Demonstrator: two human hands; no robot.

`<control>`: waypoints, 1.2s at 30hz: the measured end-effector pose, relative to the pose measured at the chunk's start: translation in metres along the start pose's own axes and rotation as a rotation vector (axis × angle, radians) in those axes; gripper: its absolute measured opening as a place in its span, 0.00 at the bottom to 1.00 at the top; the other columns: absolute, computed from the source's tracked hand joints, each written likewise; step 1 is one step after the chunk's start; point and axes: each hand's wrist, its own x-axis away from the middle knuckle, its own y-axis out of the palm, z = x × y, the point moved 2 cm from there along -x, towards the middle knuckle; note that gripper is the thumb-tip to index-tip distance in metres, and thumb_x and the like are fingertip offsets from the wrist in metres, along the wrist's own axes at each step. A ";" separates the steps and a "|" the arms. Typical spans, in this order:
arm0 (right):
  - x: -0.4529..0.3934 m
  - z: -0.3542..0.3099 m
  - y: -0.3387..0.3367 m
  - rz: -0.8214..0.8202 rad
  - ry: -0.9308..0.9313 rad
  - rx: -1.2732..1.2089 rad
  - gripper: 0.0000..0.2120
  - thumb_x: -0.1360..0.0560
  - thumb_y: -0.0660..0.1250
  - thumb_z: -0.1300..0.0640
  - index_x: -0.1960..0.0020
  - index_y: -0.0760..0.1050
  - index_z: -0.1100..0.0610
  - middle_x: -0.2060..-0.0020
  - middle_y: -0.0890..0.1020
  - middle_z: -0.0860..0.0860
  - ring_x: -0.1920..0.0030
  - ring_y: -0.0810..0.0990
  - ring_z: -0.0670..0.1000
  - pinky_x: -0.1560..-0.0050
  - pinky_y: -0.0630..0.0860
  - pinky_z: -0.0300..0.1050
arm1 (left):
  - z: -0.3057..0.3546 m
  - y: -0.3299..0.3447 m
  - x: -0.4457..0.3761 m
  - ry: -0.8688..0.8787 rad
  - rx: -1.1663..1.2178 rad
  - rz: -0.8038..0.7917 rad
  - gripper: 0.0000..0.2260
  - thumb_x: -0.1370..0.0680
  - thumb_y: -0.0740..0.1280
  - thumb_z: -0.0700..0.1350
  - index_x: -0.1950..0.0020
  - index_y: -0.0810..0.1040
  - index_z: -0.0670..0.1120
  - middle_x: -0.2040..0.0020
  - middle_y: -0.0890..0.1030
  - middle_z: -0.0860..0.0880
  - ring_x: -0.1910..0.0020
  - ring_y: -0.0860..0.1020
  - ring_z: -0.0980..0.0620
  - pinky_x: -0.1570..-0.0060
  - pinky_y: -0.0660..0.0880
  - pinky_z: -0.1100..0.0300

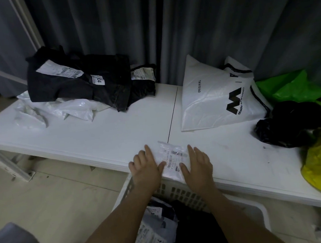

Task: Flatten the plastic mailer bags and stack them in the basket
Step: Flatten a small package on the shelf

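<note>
Head view looks down on both hands pressing a small white mailer bag (pixel 172 158) at the near edge of the white table (pixel 101 132); the left hand (pixel 144 168) and right hand (pixel 198 163) lie flat with fingers spread, palms down on either side of its label, gripping nothing; the film looks thin, light and slippery, likely to spring back, so I'd pinch it by its edges; the basket (pixel 186 195) waits just below, already holding what seem to be flattened bags, though it's dim there.
</note>
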 end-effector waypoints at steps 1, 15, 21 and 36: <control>0.008 -0.002 -0.002 0.001 0.034 -0.014 0.31 0.21 0.59 0.46 0.22 0.51 0.51 0.24 0.58 0.53 0.27 0.56 0.57 0.30 0.57 0.54 | -0.004 -0.004 0.005 0.016 0.010 0.031 0.34 0.24 0.63 0.63 0.28 0.66 0.40 0.40 0.75 0.41 0.44 0.74 0.42 0.47 0.71 0.50; 0.069 -0.032 -0.039 -0.112 0.074 -0.501 0.16 0.27 0.70 0.55 0.40 0.73 0.54 0.46 0.79 0.56 0.43 0.77 0.58 0.43 0.75 0.53 | -0.032 -0.072 0.037 0.280 0.551 -0.174 0.14 0.25 0.61 0.36 0.67 0.68 0.50 0.59 0.74 0.42 0.54 0.77 0.39 0.57 0.71 0.53; 0.102 -0.042 -0.023 -0.216 0.156 -0.766 0.06 0.26 0.70 0.64 0.51 0.79 0.56 0.52 0.84 0.54 0.57 0.83 0.49 0.54 0.81 0.45 | -0.067 -0.089 0.049 0.156 0.638 -0.045 0.03 0.24 0.68 0.43 0.51 0.76 0.48 0.54 0.78 0.49 0.53 0.77 0.49 0.55 0.72 0.58; 0.132 -0.060 0.079 -0.689 0.272 -0.488 0.26 0.22 0.66 0.56 0.27 0.63 0.62 0.34 0.73 0.61 0.39 0.75 0.58 0.41 0.74 0.46 | -0.132 -0.019 0.070 0.066 0.494 -0.199 0.11 0.22 0.62 0.40 0.41 0.77 0.42 0.40 0.75 0.39 0.44 0.76 0.42 0.46 0.73 0.55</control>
